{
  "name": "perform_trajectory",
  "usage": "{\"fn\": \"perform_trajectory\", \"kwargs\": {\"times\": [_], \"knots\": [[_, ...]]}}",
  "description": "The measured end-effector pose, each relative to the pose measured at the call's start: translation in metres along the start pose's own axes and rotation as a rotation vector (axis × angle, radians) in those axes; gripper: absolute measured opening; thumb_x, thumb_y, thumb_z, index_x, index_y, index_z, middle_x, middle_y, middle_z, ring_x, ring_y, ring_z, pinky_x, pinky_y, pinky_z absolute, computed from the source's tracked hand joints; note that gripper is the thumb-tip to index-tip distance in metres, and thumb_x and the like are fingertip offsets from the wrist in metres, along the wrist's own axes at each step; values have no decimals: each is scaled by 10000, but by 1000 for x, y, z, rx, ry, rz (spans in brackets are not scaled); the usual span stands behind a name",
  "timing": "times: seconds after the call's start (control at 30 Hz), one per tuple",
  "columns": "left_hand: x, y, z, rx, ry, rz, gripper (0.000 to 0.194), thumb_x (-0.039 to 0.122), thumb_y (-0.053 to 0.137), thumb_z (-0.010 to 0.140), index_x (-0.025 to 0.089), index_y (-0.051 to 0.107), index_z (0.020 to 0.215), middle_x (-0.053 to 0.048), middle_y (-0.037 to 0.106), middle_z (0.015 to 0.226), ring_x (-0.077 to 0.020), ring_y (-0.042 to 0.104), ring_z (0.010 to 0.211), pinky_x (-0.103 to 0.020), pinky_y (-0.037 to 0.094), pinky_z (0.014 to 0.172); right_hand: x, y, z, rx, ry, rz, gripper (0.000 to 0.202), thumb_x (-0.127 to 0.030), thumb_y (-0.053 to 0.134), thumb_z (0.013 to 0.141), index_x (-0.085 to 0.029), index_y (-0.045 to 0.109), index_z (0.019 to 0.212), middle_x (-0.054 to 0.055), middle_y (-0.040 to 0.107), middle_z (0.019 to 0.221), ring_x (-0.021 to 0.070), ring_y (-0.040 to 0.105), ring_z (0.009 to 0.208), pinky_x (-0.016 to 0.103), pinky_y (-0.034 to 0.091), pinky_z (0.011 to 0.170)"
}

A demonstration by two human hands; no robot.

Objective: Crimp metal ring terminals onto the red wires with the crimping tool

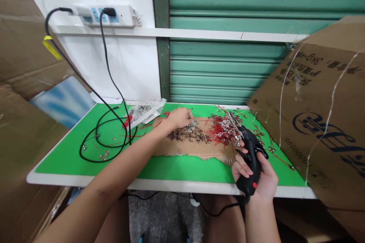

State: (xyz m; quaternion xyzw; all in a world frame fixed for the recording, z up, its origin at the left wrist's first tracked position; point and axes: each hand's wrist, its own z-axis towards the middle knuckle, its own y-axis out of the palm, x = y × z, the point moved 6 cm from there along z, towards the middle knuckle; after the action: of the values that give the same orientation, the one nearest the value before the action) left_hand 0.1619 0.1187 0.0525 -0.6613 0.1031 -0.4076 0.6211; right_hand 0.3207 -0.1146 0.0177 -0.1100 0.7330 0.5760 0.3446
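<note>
Black gun-shaped tool (253, 148): between 3 and 4 o'clock from the middle of the cardboard sheet (165, 150), its tip aimed towards 11 o'clock, above the wire heap.
Right hand (265, 178): grip closed around the tool's handle, fingers at the trigger.
Wire heap (225, 129): red wires with silver ends, tangled together at the sheet's 3 o'clock side.
Left hand (180, 117): at 11 o'clock, grip narrow, fingertips bunched just beside small metal pieces (191, 126); I cannot tell whether one is pinched.
Cardboard sheet: lies flat on the green surface (185, 169), dark scorch-like marks across its middle.
Plastic bag (148, 112): 10 o'clock, silver bits inside.
Black cable (94, 161): looped on the surface towards 9 o'clock.
Power strip (125, 13): 11 o'clock, on the white wall.
Green shutter (216, 0): 12 to 1 o'clock.
Cardboard boxes (327, 95): at 9 and near 3 o'clock, flanking the surface.
</note>
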Motion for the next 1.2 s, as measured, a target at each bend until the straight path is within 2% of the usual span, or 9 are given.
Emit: {"fn": "perform_trajectory", "kwargs": {"times": [0.2, 0.47, 0.63, 0.8, 0.93, 1.1, 1.2], "knots": [[5, 9, 11, -42, 17, 69, 256, 268, 676, 800, 241, 827, 1005, -34, 787, 944, -205, 715, 845, -267, 533, 747, 2, 0, 3, -25, 53, 67, 298, -283, 722, 852, -177, 658, 1124, -14, 580, 845, 41, 334, 456, 125, 467, 403], [6, 12, 13, -117, 56, 82, 285, 252, 620, 838, 227, 823, 1036, -37, 787, 969, -198, 705, 855, -265, 525, 762, 7, -5, 7, -57, 92, 181, 350, -243, 711, 841, -177, 620, 1172, -1, 635, 833, 52, 407, 439, 159, 499, 391], [4, 21, 20, -174, 149, 88, 273, 211, 594, 818, 183, 800, 995, -44, 781, 933, -169, 678, 798, -234, 505, 712, 7, -4, 7, -66, 90, 131, 280, -259, 670, 876, -196, 640, 1147, 5, 640, 844, 59, 394, 444, 164, 497, 388], [2, 21, 20, -141, 248, 107, 209, 171, 518, 871, 154, 724, 897, -79, 752, 924, -183, 658, 856, -258, 507, 790, 6, -2, 8, -69, 84, 69, 287, -286, 713, 849, -179, 662, 1111, 3, 624, 835, 52, 390, 443, 149, 485, 393], [1, 4, 2, -37, 281, 90, 191, 153, 457, 918, 149, 647, 892, -110, 716, 937, -204, 639, 902, -302, 504, 850, 5, -1, 10, -91, 76, 19, 267, -307, 698, 860, -212, 670, 1108, -3, 622, 842, 59, 373, 444, 162, 473, 377], [-8, -21, -45, -3, 215, -141, 130, 156, 509, 880, 143, 597, 974, -58, 695, 842, -144, 611, 711, -257, 482, 692, 5, -3, 9, -66, 65, 22, 254, -309, 690, 863, -213, 694, 1098, 12, 628, 861, 74, 355, 446, 190, 477, 358], [-13, -32, -71, 4, 191, -160, 127, 146, 554, 830, 145, 606, 945, -37, 689, 811, -120, 593, 667, -239, 466, 659, 4, 0, 9, -66, 54, -5, 313, -319, 750, 812, -177, 699, 1086, 9, 602, 842, 65, 327, 442, 178, 467, 358]]}}
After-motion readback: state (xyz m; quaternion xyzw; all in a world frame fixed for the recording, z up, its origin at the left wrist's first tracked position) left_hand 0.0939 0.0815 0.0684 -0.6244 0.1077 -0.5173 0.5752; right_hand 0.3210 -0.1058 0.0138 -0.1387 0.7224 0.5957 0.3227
